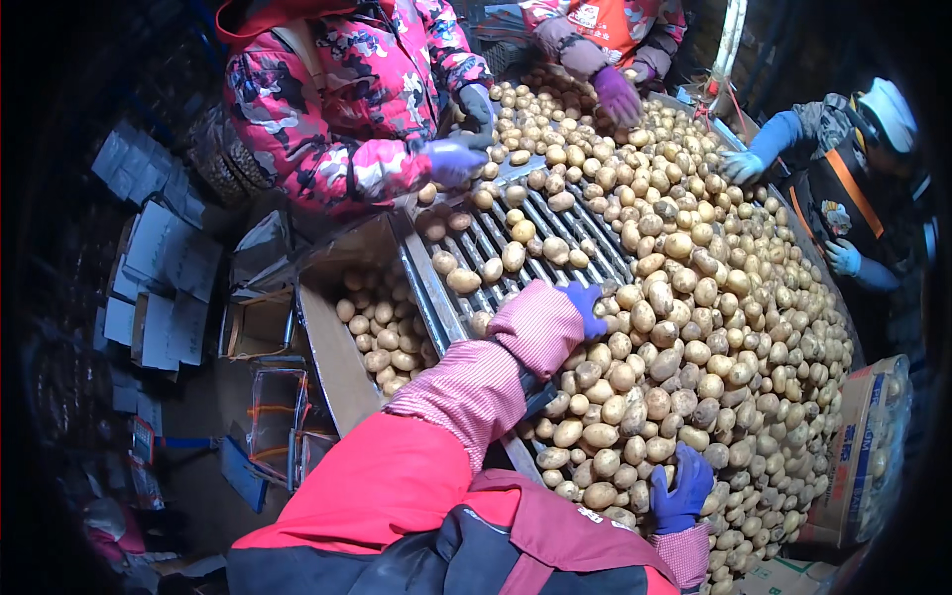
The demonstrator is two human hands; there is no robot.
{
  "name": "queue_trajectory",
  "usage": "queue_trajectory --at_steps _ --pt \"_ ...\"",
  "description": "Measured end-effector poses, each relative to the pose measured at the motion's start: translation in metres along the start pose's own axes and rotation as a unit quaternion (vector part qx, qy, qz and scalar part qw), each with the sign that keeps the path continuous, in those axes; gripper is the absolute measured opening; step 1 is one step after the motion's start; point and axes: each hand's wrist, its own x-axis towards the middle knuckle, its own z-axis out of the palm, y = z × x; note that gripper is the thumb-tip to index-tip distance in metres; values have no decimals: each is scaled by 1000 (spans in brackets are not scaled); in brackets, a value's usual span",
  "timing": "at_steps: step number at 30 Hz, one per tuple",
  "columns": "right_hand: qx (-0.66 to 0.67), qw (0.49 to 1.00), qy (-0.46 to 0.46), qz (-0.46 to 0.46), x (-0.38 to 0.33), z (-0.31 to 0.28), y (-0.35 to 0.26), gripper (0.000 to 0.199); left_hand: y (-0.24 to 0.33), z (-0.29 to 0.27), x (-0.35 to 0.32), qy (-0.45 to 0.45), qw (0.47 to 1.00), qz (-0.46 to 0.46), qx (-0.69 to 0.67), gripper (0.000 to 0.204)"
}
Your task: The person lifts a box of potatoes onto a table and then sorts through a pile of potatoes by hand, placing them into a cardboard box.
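A large heap of potatoes [684,307] slopes down beside a slatted metal sorting rack [516,223]. My left hand [585,309], in a purple glove, reaches across to the rack's right edge where it meets the heap. Its fingers are apart at the potatoes, and no potato shows in its grasp. Lower on the heap, my right hand [681,488], also gloved in purple, rests against the potatoes. A gap shows between its thumb and its curved fingers, with nothing seen held. Several loose potatoes [463,280] lie on the slats.
A cardboard box [342,367] holding potatoes stands below the rack's left end. Co-workers in gloves [454,159] work at the far side and right. Stacked cartons [169,258] and a crate frame [273,416] are at left; a wrapped carton [855,456] stands at right.
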Motion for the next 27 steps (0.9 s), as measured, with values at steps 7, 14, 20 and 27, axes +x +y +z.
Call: queue_trajectory --at_steps 7,14,20,27 --pt "-6 1000 -7 8 5 -4 -2 56 -45 15 -46 52 780 46 -621 30" --pt "2 1000 -8 12 6 -2 -3 54 -101 -23 -140 97 446 32 -889 46" --pt "-11 1000 -6 14 1 3 2 55 -157 -19 -169 133 449 -1 -884 64" --pt "-3 1000 -8 8 3 0 3 54 -137 -19 -178 119 630 51 -766 79"
